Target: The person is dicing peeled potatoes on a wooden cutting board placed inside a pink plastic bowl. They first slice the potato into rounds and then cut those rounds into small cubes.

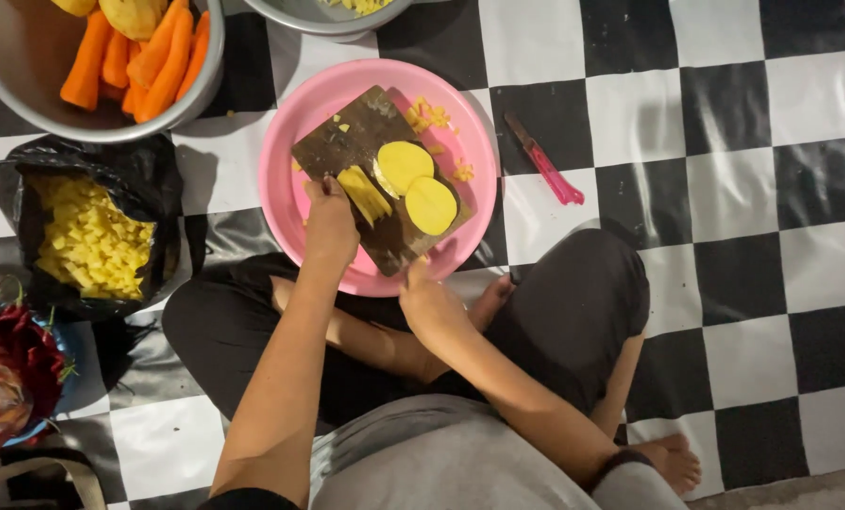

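Beneath our left hand (331, 219), fingers pressed onto yellow potato slices (364, 192), lies a dark wooden board (347, 142) across a pink plastic basin (300, 113). Our right hand (429, 300) grips the board's near edge; slicing seems under way, needing the pink-handled knife (547, 172) lying well apart.

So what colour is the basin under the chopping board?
Pink: the basin shows clearly in the head view, under the dark board.

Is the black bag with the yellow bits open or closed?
Open. The black bag has its top spread wide, so the heap of yellow cut pieces inside shows from above. It sits on the checkered floor.
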